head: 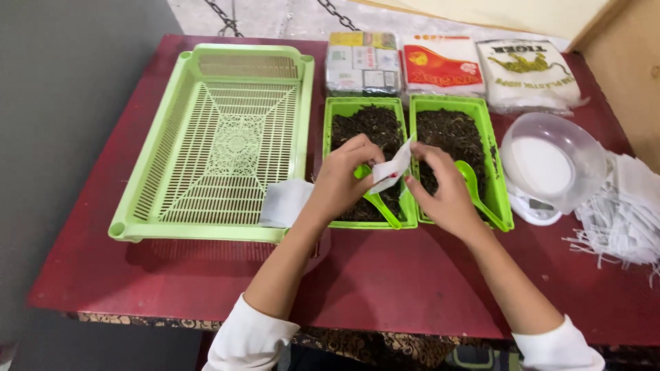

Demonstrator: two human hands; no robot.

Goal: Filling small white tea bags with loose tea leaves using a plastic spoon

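Observation:
My left hand [344, 175] and my right hand [443, 189] together pinch a small white sachet [392, 168], held over the left green tray [364, 105] of dark loose leaves. My left hand also grips a green plastic spoon [381, 205] whose handle points toward me. A second green spoon [474, 189] lies in the right green tray [454, 103] of dark leaves, just right of my right hand.
A large light-green slotted basket [220, 137] sits at the left with a white sachet [285, 203] on its near rim. Three flat packets [440, 65] lie behind the trays. A clear bowl on a small scale [546, 168] and a pile of white sachets [625, 213] are at the right.

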